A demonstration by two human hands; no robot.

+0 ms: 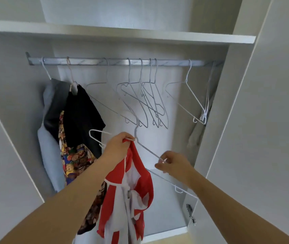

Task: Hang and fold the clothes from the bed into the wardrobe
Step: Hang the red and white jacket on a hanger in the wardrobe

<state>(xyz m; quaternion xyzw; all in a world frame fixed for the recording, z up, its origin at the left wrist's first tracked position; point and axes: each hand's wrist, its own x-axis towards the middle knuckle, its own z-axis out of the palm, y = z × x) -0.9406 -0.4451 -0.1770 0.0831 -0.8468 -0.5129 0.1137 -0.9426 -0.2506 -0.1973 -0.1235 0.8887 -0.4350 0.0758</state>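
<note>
The garment point(131, 189) is a thin, limp thing in red and white. It has large red blocks on white cloth and a zigzag white edge where the colours meet. It hangs in crumpled folds straight down toward 6 o'clock from my left hand point(117, 148), in front of the open wardrobe and not yet on the rail.

My left hand is clenched round a bunch of its red top edge, pinched together with the neck of a white wire hanger point(148, 149). The hanger's hook points up toward 12 o'clock. My right hand point(175, 166), at 3 o'clock from the left one, pinches the hanger's sloping arm between curled fingertips.

At 12 o'clock the metal rail point(87, 61) runs across the wardrobe under a white shelf point(122, 33). A cluster of empty wire hangers point(147, 103) hangs at its middle, and another bare hanger point(193, 97) hangs out at 2 o'clock.

At 9 to 10 o'clock three garments hang close together on the rail: a grey garment point(50, 147) farthest left, a black top point(82, 118), and a teddy-bear print piece point(73, 161) showing below it.

The wardrobe's walls are pale grey-white panels. A metal door hinge point(191, 215) sits on the right side panel at 4 o'clock
</note>
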